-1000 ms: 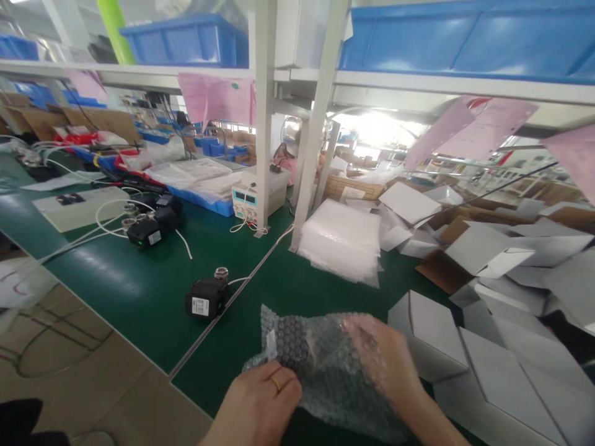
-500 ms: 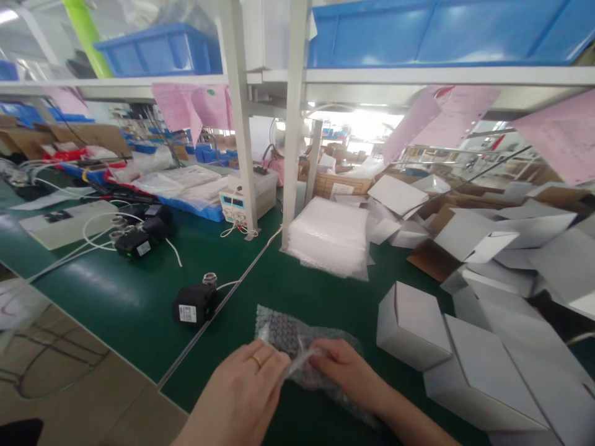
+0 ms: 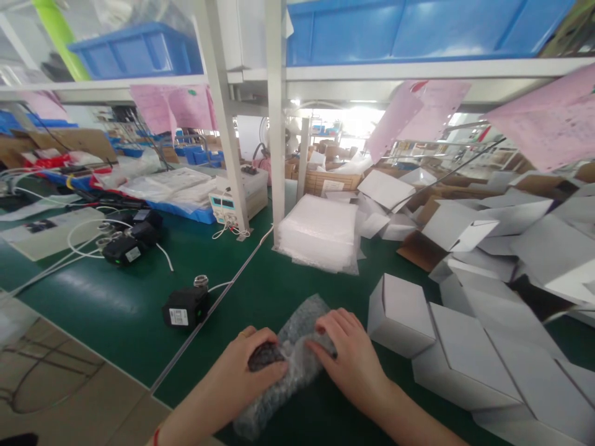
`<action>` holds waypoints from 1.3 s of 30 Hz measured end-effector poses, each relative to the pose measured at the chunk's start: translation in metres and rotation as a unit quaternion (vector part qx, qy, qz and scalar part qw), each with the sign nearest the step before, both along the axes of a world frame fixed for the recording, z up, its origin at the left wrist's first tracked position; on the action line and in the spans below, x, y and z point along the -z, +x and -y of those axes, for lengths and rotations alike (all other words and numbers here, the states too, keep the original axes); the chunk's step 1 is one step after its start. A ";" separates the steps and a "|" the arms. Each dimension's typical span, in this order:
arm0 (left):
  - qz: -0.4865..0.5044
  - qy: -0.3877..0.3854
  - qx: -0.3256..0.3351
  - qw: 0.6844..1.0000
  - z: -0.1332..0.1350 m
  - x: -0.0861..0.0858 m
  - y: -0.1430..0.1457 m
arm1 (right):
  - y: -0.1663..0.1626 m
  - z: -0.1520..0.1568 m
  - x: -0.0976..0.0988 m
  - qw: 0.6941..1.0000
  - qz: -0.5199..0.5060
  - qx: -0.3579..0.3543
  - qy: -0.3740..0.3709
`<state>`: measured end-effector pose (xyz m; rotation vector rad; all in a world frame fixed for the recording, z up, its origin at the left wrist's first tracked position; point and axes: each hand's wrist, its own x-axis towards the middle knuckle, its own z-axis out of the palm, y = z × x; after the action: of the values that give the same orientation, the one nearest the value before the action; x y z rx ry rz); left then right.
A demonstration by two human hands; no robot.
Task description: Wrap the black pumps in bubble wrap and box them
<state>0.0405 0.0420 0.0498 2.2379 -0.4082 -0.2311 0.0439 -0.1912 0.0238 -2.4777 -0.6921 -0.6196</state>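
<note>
A dark object wrapped in clear bubble wrap (image 3: 290, 356) lies on the green table mat (image 3: 121, 310) near the front edge. My left hand (image 3: 246, 375) grips its near end, fingers curled round the dark part that shows through. My right hand (image 3: 353, 362) lies on the far side of the bundle, fingers pressing the wrap down against it. A black boxy device with a metal fitting (image 3: 185, 305) sits on the mat to the left of my hands.
Folded white cartons (image 3: 400, 313) are heaped to the right. A stack of bubble bags (image 3: 320, 235) lies behind, beside white shelf posts (image 3: 276, 124). More black devices with white tubing (image 3: 123, 244) and a small power supply (image 3: 223, 201) stand at left.
The bubble wrap has been folded tighter round the dark object into a narrow bundle. Both hands have closed onto it, and the view has shifted slightly right.
</note>
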 end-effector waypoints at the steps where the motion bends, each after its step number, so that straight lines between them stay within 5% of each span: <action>1: 0.002 -0.021 -0.017 1.000 -0.001 0.005 -0.003 | -0.001 -0.002 0.001 0.997 0.072 0.005 -0.026; 5: 0.022 -0.071 -0.048 0.996 0.000 0.022 -0.016 | -0.003 -0.010 0.009 0.987 0.153 0.036 -0.036; 10: 0.056 -0.113 -0.058 0.990 0.000 0.034 -0.027 | 0.014 -0.007 0.018 0.983 -0.092 0.051 0.151; 12: 0.059 -0.125 -0.052 0.989 -0.001 0.036 -0.029 | 0.022 -0.005 0.016 0.942 -0.239 -0.011 0.234; 16: 0.045 -0.131 -0.038 0.990 -0.006 0.036 -0.033 | 0.025 -0.008 0.006 0.780 -0.460 -0.141 0.399; 18: 0.041 -0.131 -0.039 0.990 -0.007 0.035 -0.035 | 0.020 -0.011 -0.001 0.729 -0.499 -0.146 0.446; 20: 0.036 -0.132 -0.042 0.990 -0.007 0.033 -0.035 | 0.015 -0.014 -0.005 0.747 -0.480 -0.115 0.445; 23: 0.033 -0.140 -0.053 0.988 -0.004 0.032 -0.033 | 0.009 -0.019 -0.004 0.872 -0.341 -0.058 0.346; 25: 0.036 -0.150 -0.070 0.986 -0.002 0.031 -0.032 | 0.009 -0.024 0.002 0.927 -0.237 -0.014 0.290; 29: 0.016 -0.202 -0.093 0.975 -0.001 0.033 -0.034 | 0.015 -0.028 0.017 0.945 -0.112 0.077 0.299; 33: -0.065 -0.320 -0.129 0.936 -0.003 0.036 -0.041 | 0.012 -0.024 0.021 0.967 -0.109 -0.027 0.227; 35: -0.115 -0.376 -0.155 0.906 -0.002 0.036 -0.043 | 0.002 -0.025 0.021 0.928 -0.246 -0.062 0.273; 39: -0.113 -0.419 -0.208 0.877 0.007 0.033 -0.043 | -0.028 -0.042 0.025 0.760 -0.409 -0.104 0.494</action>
<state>-0.0027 0.0351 0.0170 1.3651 0.1116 -0.0588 0.0163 -0.1490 -0.0015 -1.3834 -0.1620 0.2155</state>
